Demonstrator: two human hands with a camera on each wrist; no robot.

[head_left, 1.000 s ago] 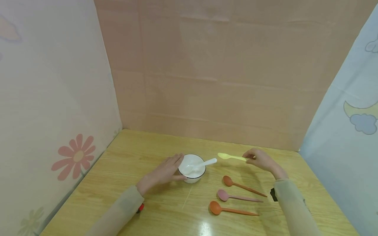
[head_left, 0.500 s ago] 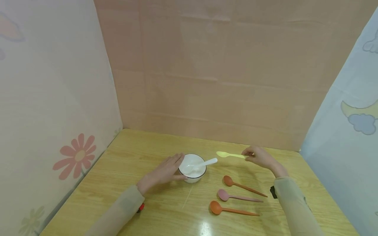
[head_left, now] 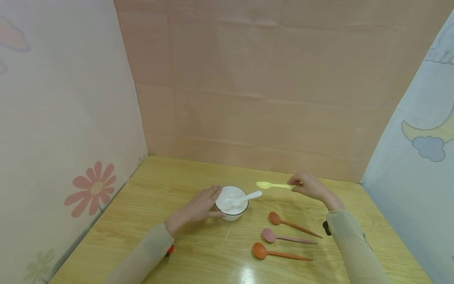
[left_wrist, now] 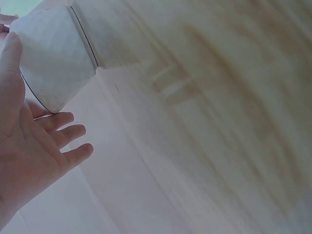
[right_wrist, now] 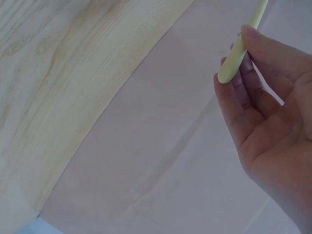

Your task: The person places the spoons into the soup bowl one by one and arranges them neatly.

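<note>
On the wooden table stands a white bowl [head_left: 232, 216] with a dark rim, and a white spoon [head_left: 252, 195] leans in it, handle out to the right. My left hand [head_left: 196, 206] holds the bowl's left side. Thumb and fingers lie along its wall, seen also in the left wrist view around the bowl [left_wrist: 53, 53]. My right hand [head_left: 311, 187] is raised to the right of the bowl and pinches a yellow spoon [head_left: 265, 185] by the handle end, its head pointing left. Close up, the right wrist view has the handle [right_wrist: 234, 61] between thumb and fingers.
Three spoons lie in front of my right hand: a brown-orange one [head_left: 274, 218], a pink one [head_left: 268, 235] and an orange one [head_left: 260, 251]. A tan backdrop [head_left: 248, 118] rises behind the table [head_left: 188, 173], with patterned sheets at both sides.
My right hand has moved slightly left and up with the yellow spoon, whose head is now nearer the bowl. The left hand and bowl stay as they were.
</note>
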